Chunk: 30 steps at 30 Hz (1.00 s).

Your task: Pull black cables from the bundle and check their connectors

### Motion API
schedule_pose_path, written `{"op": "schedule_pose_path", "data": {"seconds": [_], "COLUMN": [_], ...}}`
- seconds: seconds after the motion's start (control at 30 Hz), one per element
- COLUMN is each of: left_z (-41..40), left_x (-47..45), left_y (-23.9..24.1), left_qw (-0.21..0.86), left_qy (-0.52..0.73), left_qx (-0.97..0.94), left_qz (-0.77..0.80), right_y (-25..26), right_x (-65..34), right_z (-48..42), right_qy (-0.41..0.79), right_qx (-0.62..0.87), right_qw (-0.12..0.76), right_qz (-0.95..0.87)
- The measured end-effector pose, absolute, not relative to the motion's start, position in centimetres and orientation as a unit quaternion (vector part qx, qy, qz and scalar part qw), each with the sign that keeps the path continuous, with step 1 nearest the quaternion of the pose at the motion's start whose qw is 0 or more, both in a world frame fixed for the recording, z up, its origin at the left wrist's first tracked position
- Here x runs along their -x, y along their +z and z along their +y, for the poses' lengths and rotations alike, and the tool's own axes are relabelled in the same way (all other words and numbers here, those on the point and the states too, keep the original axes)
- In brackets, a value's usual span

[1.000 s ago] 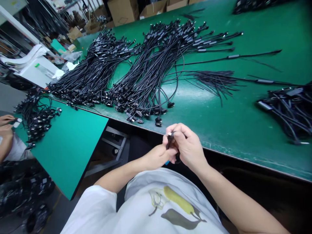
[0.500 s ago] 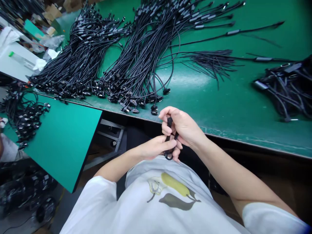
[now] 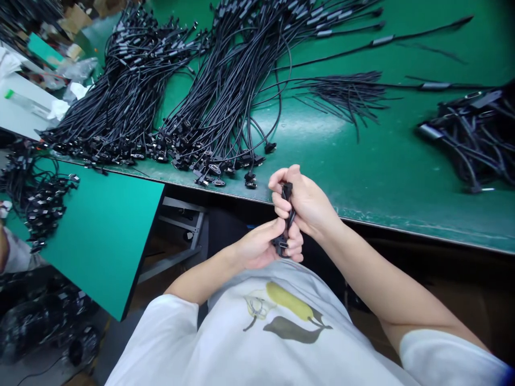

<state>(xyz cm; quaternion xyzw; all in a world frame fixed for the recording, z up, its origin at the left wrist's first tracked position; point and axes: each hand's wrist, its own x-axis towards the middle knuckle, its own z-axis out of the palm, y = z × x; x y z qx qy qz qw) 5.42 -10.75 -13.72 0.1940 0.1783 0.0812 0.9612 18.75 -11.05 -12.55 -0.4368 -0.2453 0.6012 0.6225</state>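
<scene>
Both my hands meet just in front of the green table's near edge (image 3: 382, 222), above my lap. My right hand (image 3: 306, 203) is closed in a fist round a folded black cable (image 3: 288, 217) held upright, with a connector showing at the top and another at the bottom. My left hand (image 3: 259, 246) is curled under it, fingers pressed against the cable's lower end. Two big heaps of black cables (image 3: 209, 102) with connectors lie on the table beyond my hands.
A bundle of thin black ties (image 3: 346, 96) lies mid-table, and another cable heap (image 3: 475, 139) sits at the right. A lower green board (image 3: 104, 236) at the left carries more cables (image 3: 36, 193). Another person's arm (image 3: 8, 252) shows at the far left edge.
My view tipped downward, so the table shifted up. My right hand went from pinching the cable's end to gripping the folded cable in a fist, with the left hand sliding to its lower end.
</scene>
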Motion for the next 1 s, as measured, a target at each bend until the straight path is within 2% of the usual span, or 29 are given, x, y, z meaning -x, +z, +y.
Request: {"op": "schedule_pose_path", "data": {"seconds": [0.1,0.17,0.23,0.33,0.5,0.57,0.67,0.77,0.9,1.0], "left_z": [-9.1,-7.9,-7.2,-7.5,-8.8,-8.9,-8.9,-9.3,-10.0,-9.9], "left_x": [-6.0,-6.2,-6.5,-7.4,-9.0,-9.2,-8.7,-8.1,-7.9,-8.0], "left_y": [-12.9,-12.2,-11.6,-11.2,-10.9,-10.8,-11.2,-12.3,-13.0,-12.1], "left_qw": [0.928,0.89,0.869,0.861,0.844,0.839,0.845,0.855,0.853,0.885], "left_qy": [0.234,0.328,0.363,0.369,0.421,0.425,0.385,0.288,0.165,0.15], "left_qx": [-0.183,-0.192,-0.203,-0.198,-0.178,-0.197,-0.259,-0.36,-0.445,-0.383], "left_qz": [0.225,0.251,0.269,0.291,0.28,0.278,0.265,0.238,0.219,0.221], "right_y": [-14.3,-15.4,-16.3,-16.7,-16.2,-16.0,-15.4,-13.9,-11.4,-10.5], "right_x": [-19.2,-19.4,-19.3,-18.6,-17.0,-17.3,-19.5,-22.0,-22.2,-21.2], "right_z": [-12.0,-12.9,-13.5,-13.8,-13.6,-13.7,-13.8,-13.4,-12.5,-11.6], "right_qy": [0.451,0.353,0.273,0.188,0.166,0.192,0.358,0.485,0.566,0.586], "right_qx": [0.506,0.522,0.533,0.555,0.578,0.57,0.503,0.444,0.449,0.412], "right_qw": [0.61,0.56,0.517,0.512,0.555,0.579,0.588,0.601,0.569,0.623], "right_qz": [-0.41,-0.538,-0.612,-0.628,-0.575,-0.551,-0.523,-0.454,-0.392,-0.314]}}
